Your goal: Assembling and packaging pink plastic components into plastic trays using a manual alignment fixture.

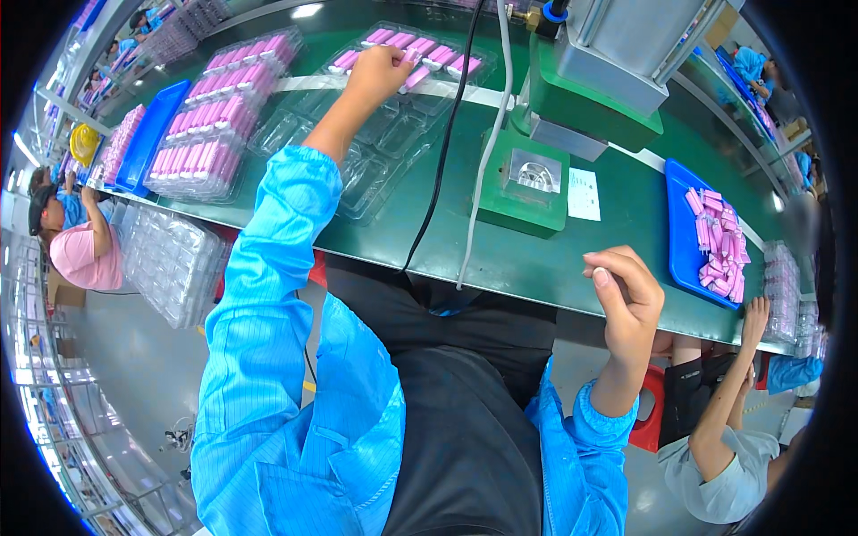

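My left hand [377, 79] reaches over a clear plastic tray [483, 64] at the far middle of the bench. Its fingers are pinched on a small pink-and-white block [413, 55], partly hidden by the fingertips. Several like blocks lie in rows in that tray. Empty clear trays [357, 174] lie under and beside my left forearm. My right hand [630, 299] hovers above the bench's front edge, to the right of the press, with fingers loosely curled, thumb apart and nothing in it.
A green press [518, 192] with a metal fixture [534, 171] stands right of centre, a white paper [584, 195] beside it. A blue bin [681, 228] of loose pink blocks is at right. Cables [444, 147] hang across the middle. Filled trays [192, 170] stack at left. Co-workers sit at both sides.
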`<action>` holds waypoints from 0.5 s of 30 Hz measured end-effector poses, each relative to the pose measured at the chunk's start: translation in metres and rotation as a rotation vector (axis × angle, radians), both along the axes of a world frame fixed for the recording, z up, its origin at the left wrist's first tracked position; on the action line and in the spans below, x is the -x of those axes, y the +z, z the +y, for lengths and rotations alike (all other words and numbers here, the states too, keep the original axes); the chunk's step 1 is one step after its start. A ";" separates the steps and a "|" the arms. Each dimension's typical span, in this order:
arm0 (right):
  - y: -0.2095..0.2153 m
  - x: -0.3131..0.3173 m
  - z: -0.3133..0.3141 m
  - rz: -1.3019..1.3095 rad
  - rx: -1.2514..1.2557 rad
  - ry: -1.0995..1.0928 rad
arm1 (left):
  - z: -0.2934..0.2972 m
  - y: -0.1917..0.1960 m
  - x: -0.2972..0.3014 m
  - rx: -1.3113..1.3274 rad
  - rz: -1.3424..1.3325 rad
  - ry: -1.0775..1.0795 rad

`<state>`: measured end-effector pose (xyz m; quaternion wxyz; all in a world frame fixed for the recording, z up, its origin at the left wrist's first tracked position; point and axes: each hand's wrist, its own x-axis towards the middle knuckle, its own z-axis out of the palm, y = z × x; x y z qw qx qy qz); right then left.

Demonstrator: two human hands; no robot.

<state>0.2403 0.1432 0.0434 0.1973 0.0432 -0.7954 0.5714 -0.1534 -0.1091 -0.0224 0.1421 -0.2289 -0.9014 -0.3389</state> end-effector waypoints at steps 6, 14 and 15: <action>-0.019 0.010 0.004 -0.044 0.044 -0.069 | 0.006 0.023 -0.052 -0.455 -0.100 -0.152; -0.044 0.080 0.009 -0.020 -0.177 -0.226 | 0.063 0.032 -0.169 -0.716 -0.379 -0.413; -0.047 0.090 0.010 0.005 -0.209 -0.232 | 0.069 0.028 -0.173 -0.720 -0.434 -0.396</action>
